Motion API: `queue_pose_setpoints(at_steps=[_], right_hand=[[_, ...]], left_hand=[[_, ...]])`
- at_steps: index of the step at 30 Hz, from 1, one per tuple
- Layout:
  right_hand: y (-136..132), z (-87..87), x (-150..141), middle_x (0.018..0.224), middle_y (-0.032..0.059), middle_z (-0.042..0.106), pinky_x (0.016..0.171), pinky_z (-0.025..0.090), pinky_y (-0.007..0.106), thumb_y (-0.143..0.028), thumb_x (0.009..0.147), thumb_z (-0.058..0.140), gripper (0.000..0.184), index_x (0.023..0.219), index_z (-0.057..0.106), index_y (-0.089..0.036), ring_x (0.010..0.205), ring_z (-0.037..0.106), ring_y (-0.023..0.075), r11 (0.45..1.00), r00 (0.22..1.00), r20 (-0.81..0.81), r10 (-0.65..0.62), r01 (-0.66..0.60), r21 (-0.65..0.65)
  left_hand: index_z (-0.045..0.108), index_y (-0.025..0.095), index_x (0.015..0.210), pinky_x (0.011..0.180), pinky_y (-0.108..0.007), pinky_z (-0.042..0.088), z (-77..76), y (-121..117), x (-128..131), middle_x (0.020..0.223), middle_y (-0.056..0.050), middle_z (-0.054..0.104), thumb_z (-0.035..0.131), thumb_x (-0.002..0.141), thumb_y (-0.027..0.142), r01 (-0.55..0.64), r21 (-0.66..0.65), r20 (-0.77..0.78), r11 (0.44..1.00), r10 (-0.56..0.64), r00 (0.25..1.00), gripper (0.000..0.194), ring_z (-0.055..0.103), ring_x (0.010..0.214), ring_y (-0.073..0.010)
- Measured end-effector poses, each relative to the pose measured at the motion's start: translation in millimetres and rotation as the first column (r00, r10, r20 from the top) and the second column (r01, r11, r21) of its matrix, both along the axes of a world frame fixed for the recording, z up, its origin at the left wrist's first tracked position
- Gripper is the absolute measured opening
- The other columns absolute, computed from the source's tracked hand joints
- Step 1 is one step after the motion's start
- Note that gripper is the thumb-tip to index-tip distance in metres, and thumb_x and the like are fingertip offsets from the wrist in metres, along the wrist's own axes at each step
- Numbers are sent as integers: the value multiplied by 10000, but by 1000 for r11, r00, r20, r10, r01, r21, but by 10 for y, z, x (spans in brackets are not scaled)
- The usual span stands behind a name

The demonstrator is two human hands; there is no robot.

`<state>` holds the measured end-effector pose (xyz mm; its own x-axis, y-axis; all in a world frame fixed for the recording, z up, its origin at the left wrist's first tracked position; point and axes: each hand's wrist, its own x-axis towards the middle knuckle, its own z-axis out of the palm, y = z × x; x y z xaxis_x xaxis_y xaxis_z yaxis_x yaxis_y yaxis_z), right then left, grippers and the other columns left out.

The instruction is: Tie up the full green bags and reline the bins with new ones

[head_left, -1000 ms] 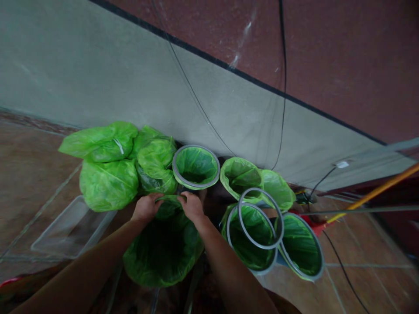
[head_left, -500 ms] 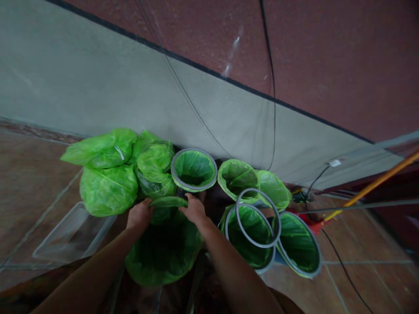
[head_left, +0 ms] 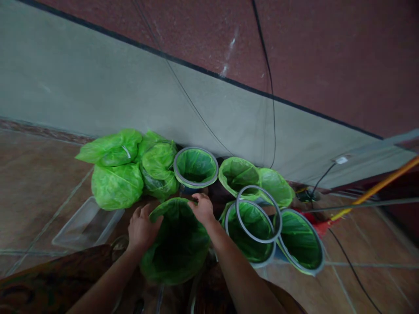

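Observation:
A bin lined with a green plastic bag [head_left: 176,248] stands right in front of me, its wide mouth facing up and its inside dark. The bag's edge is spread round the bin's far rim. At the left of that rim, my left hand [head_left: 143,227] rests against the liner with thumb and fingers apart. My right hand [head_left: 202,209] is at the rim's far right, its fingers also parted and thumb toward the bag. Just beyond it stands another lined bin with a grey ring [head_left: 195,185] round its top.
Tied green bags [head_left: 118,185] lie at left by a clear plastic tray [head_left: 87,226]. More lined bins [head_left: 301,242] stand at right, one with a loose grey ring [head_left: 279,218] resting across it. A yellow-orange pole [head_left: 376,189] and black cable [head_left: 352,272] are farther right. The wall [head_left: 98,87] runs behind.
Both hands were pinching the bag's far edge, pulled taut between them. That edge now sits wider round the rim, and my fingers have loosened. My left hand has come nearer me.

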<state>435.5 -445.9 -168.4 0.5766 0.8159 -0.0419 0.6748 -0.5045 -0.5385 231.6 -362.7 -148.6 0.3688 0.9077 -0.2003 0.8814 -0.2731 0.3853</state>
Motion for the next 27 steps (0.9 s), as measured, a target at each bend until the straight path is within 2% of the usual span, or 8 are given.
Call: queue_pose_setpoints(at_steps=[2, 5, 7, 11, 17, 21, 24, 27], right_hand=[[7, -20, -73, 1003, 65, 659, 906, 434, 307, -274, 773, 663, 235, 994, 669, -194, 996, 575, 212, 999, 998, 44, 40, -41, 4], [29, -73, -139, 956, 55, 646, 856, 435, 288, -181, 797, 614, 131, 911, 674, -207, 956, 567, 200, 999, 996, 87, 37, -36, -17], [28, -104, -136, 924, 47, 637, 827, 431, 270, -135, 826, 560, 133, 856, 668, -207, 926, 565, 182, 999, 995, 91, 30, -29, -19], [-45, -127, -78, 920, 36, 624, 808, 417, 257, -124, 851, 533, 150, 826, 655, -209, 915, 545, 166, 998, 993, 97, 70, -70, -4], [-150, -149, -98, 995, 49, 630, 852, 401, 321, -161, 869, 525, 165, 905, 677, -216, 976, 503, 203, 977, 966, 168, 198, -180, -118], [-181, -167, -160, 1132, 74, 612, 886, 395, 390, -173, 807, 589, 137, 860, 708, -215, 1061, 492, 253, 965, 963, 163, 216, -185, -183], [-207, -133, -148, 1222, 59, 589, 941, 388, 391, -214, 773, 635, 124, 858, 722, -236, 1109, 498, 244, 989, 987, 83, 134, -128, -67], [-180, -74, -92, 1206, 62, 605, 959, 401, 330, -262, 843, 566, 181, 951, 706, -220, 1099, 528, 197, 995, 999, 22, -26, 24, 99]], left_hand=[[512, 111, 1258, 1015, -374, 413, 26, 177, 164, 1270, -160, 592, 499, 840, 336, 181, 3, 30, 984, -181, 983, 475, 530, 1211, -275], [578, 154, 1140, 920, -315, 451, 6, 331, 314, 1145, -106, 664, 477, 842, 223, 330, -29, -28, 943, -331, 943, 323, 616, 1062, -229], [601, 182, 1063, 834, -304, 465, -20, 346, 325, 1077, -80, 686, 421, 875, 217, 365, -35, -85, 930, -366, 927, 263, 642, 984, -218], [620, 192, 994, 761, -300, 459, -50, 330, 242, 1031, -78, 686, 329, 929, 260, 420, -27, -145, 907, -419, 896, 306, 640, 934, -210], [656, 216, 1039, 872, -301, 452, -79, 396, 172, 1171, -82, 633, 438, 855, 170, 555, -84, -152, 828, -561, 814, 289, 597, 1037, -195], [714, 206, 877, 949, -391, 424, -41, 391, 171, 1176, -101, 639, 492, 799, 165, 581, -102, -210, 807, -589, 781, 238, 585, 1083, -249], [733, 226, 822, 995, -458, 396, 9, 396, 211, 1303, -79, 588, 521, 726, 131, 582, -71, -199, 810, -583, 788, 252, 548, 1165, -290], [716, 215, 992, 1035, -384, 393, 5, 439, 331, 1345, -86, 565, 513, 767, 195, 545, 23, -33, 838, -544, 838, 303, 535, 1207, -249]])
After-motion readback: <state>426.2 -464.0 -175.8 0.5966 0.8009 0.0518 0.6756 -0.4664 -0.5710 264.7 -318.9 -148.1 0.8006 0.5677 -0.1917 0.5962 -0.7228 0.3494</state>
